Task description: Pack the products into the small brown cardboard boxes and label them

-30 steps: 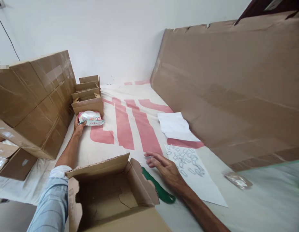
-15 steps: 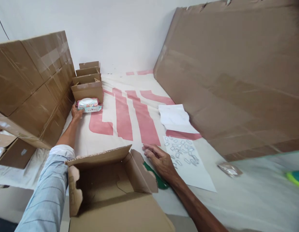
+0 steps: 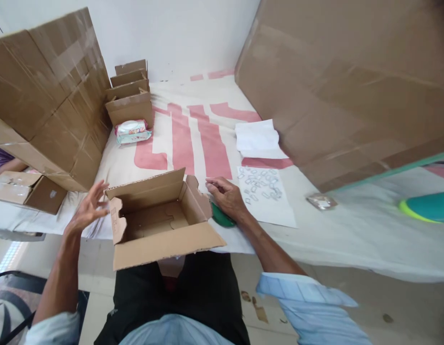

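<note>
An open cardboard box (image 3: 164,256) sits in front of me at the table's near edge, its flaps up and its inside showing bare cardboard. Just off its left side, my left hand (image 3: 90,208) is raised with fingers spread, holding nothing. On the other side of the box, my right hand (image 3: 227,196) rests on the table with loosely bent fingers and nothing visible in them. A green object (image 3: 222,216), partly covered, lies under the edge of that hand; its kind I cannot make out. Farther back stands a pack of wet wipes (image 3: 132,132), touched by neither hand.
Several open cardboard boxes (image 3: 131,109) line up behind the wipes. Stacked sealed cartons (image 3: 60,105) wall the left, and a huge carton (image 3: 351,96) the right. Paper with sketches (image 3: 267,199), a white sheet (image 3: 259,139), a small clear packet (image 3: 321,201) and a teal object (image 3: 430,207) lie rightward.
My left hand has let go of the wet wipes and come back beside the box. The wipes stay in place, the right hand stays by the box, and the view has tilted down.
</note>
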The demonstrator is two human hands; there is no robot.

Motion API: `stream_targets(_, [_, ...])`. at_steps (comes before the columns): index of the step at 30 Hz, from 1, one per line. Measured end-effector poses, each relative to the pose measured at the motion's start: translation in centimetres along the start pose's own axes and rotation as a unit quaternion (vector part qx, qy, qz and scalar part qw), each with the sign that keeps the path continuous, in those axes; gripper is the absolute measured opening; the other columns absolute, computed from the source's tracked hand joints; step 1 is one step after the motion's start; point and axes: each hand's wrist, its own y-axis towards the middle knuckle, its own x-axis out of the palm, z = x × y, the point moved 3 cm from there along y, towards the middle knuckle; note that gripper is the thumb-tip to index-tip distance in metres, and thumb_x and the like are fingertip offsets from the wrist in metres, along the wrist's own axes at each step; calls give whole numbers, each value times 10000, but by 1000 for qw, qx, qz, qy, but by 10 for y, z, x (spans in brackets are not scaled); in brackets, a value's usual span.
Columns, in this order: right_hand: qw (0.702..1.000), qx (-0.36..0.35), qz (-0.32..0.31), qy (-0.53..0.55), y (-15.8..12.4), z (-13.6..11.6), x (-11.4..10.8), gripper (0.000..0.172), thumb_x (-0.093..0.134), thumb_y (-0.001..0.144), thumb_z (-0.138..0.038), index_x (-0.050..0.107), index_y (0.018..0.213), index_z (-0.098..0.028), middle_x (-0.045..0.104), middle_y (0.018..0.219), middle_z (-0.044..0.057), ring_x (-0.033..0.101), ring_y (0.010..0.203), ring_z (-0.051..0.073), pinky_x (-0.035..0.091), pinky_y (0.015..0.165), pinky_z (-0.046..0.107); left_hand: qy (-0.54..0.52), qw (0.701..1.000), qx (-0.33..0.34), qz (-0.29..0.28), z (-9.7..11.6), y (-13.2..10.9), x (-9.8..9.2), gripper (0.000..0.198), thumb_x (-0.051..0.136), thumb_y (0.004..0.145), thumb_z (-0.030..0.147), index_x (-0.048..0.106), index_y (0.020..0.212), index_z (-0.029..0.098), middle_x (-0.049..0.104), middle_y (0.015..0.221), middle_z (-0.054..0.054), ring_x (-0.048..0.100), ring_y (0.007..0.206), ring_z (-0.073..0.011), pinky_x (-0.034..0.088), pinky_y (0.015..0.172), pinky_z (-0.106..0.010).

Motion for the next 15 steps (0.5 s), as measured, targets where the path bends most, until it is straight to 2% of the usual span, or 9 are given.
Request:
stream_targets(3, [1000,-2,0,-10,0,0,1,296,650,953,-482,798,1022,-235,781,992,83,699,875,245,590,773,390,33,999,-37,-19,1,-64,11,1295,1000,667,417,263,1729,485,372,1789,-112,320,1662,-428,501,1210,-620])
stream_targets(6, [1000,9,1,-14,-1,1,1,301,645,953,-488,802,1012,-239,783,998,87,691,868,246,584,776,395,82,996,-32,0,7,-89,35,1506,1039,585,431,89,1751,489,295,1818,-119,277,1675,-423,484,1227,-632])
stream_targets(9, [1000,15,6,-16,-2,0,1,310,641,948,-494,804,1009,-238,785,991,84,682,851,242,578,773,395,118,993,0,18,14,-87,65,1517,1018,602,480,66,1779,379,282,1822,-126,254,1682,-426,385,1328,-585])
stream_targets(12, [1000,14,4,-10,-1,-2,1,320,641,945,-507,801,998,-235,789,992,81,685,849,239,577,778,394,133,990,34,32,16,-76,89,1335,935,706,558,182,1782,315,367,1793,-95,244,1689,-411,243,1408,-523])
stream_targets(15, [1000,17,1,4,1,-4,1,312,644,948,-509,798,984,-240,792,998,79,701,889,248,577,794,393,139,988,55,41,11,-66,99,1148,850,789,588,288,1759,343,463,1743,-55,270,1684,-406,254,1411,-544])
